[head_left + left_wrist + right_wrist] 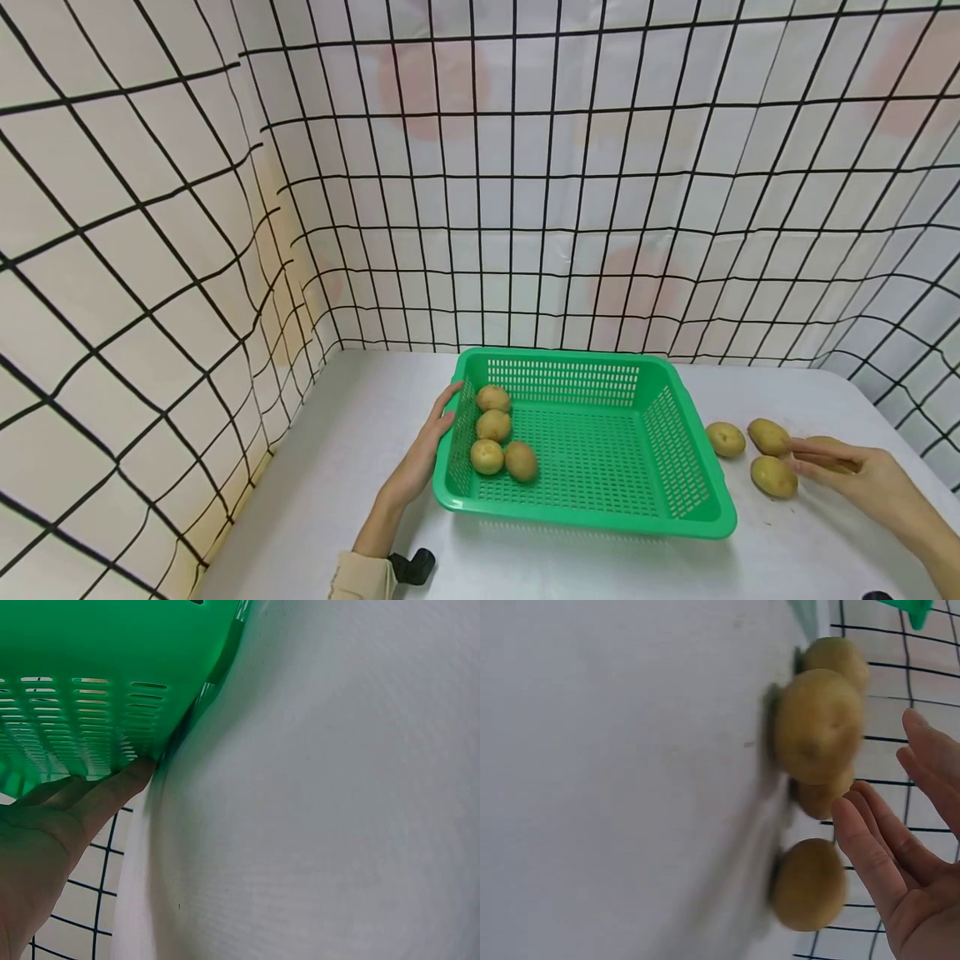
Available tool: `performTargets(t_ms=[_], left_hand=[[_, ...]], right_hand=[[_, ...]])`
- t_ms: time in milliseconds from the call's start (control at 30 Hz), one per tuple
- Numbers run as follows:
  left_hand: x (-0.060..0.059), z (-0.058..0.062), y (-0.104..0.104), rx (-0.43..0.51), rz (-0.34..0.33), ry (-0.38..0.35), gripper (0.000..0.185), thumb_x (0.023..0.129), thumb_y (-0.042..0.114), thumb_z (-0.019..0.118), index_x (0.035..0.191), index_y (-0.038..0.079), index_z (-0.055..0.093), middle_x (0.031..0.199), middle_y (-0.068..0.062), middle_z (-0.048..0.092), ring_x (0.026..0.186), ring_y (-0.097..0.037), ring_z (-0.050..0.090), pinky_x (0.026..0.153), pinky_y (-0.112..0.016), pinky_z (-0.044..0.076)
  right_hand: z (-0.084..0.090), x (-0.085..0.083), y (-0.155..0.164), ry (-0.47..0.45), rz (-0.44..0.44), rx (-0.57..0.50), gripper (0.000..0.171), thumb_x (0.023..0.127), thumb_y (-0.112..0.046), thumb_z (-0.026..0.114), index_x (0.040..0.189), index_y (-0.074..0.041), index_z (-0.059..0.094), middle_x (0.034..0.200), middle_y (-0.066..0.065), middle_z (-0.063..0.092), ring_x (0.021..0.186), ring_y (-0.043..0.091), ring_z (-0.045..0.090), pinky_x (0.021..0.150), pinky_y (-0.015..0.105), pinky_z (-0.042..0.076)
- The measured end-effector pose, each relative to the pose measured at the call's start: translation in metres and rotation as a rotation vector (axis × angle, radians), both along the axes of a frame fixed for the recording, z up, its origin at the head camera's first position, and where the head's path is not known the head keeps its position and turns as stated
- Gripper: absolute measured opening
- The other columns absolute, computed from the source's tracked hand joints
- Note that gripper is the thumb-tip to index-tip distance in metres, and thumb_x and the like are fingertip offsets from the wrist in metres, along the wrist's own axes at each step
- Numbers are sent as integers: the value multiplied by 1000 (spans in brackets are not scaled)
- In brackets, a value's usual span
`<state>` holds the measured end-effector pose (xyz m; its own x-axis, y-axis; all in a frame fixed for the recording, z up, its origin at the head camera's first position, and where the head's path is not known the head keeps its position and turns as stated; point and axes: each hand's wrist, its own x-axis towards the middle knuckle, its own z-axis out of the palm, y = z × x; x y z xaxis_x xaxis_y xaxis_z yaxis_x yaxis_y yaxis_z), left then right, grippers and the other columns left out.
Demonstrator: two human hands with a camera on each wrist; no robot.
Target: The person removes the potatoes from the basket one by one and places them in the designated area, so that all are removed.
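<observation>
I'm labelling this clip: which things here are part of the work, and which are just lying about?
In the work:
green basket, braced by the left hand
four potatoes in the basket
four loose potatoes by the right hand

Lying about:
table
grid-patterned backdrop

A staged recording booth, not a lived-in room

You're working at a white table [315,500] boxed in on three sides by hanging cloth printed with a black grid [525,208]; the only props are a green plastic basket [675,500] and some potatoes [726,439].
</observation>
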<state>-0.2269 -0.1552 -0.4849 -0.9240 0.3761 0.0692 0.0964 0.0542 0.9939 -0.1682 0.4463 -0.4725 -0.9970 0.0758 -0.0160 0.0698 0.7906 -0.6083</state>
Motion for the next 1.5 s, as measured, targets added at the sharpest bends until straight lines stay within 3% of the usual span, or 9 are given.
performTargets(t_ms=[67,167,267,367,467,600,800,1200,1500], left_hand=[[-1,0,0,0,0,0,51,113,41,24,163,40,17,174,-3,10,160,-35,12,122,-69,20],[-1,1,0,-1,-3,2,51,113,41,24,163,39,16,174,-3,9,160,-35,11,123,-70,19],[-1,2,0,-3,-6,6,51,113,41,24,164,39,16,174,-3,8,160,-36,10,123,-70,19],[-1,2,-1,-4,-7,8,51,113,41,24,164,39,16,174,-3,8,160,-36,10,123,-70,19],[-1,2,-1,-1,-9,10,51,113,41,24,164,39,16,174,-4,8,160,-36,10,123,-70,19],[-1,1,-1,5,-15,13,52,113,41,23,164,37,14,174,-6,7,160,-38,10,122,-70,19],[-2,0,-1,9,-19,0,52,113,41,23,164,37,15,174,-4,7,160,-36,9,123,-70,18],[-1,0,-1,-12,-16,18,53,113,41,21,165,34,13,174,-8,6,160,-39,9,122,-70,19],[0,2,0,-17,-20,18,54,113,42,21,165,34,13,175,-8,4,160,-39,6,123,-71,15]], right_hand=[[8,-4,-2,29,-4,-4,64,97,-49,69,140,-2,62,106,-49,48,114,6,61,96,61,49],[23,-11,-11,61,11,-29,64,100,-46,66,143,1,57,103,-55,41,133,54,41,95,81,32],[40,-18,-23,98,46,-37,62,100,-44,66,144,-1,57,103,-55,40,136,62,32,99,85,24],[58,-26,-38,107,71,-22,62,99,-47,68,143,-6,60,111,-47,49,137,62,32,100,85,23],[74,-34,-54,110,113,-11,59,98,-48,69,143,-9,61,135,-19,63,139,60,34,100,84,24],[89,-43,-73,105,181,-29,56,98,-46,70,142,-12,62,148,15,58,141,58,35,101,84,27],[106,-54,-99,83,232,-10,57,97,-49,69,144,-16,60,153,22,52,143,59,33,97,84,31],[126,-72,-142,163,360,-7,47,100,-40,68,141,-18,64,136,15,68,131,44,55,96,71,48],[131,-89,-177,156,445,-69,47,97,-41,72,139,-20,67,129,8,73,133,39,55,101,73,44]])
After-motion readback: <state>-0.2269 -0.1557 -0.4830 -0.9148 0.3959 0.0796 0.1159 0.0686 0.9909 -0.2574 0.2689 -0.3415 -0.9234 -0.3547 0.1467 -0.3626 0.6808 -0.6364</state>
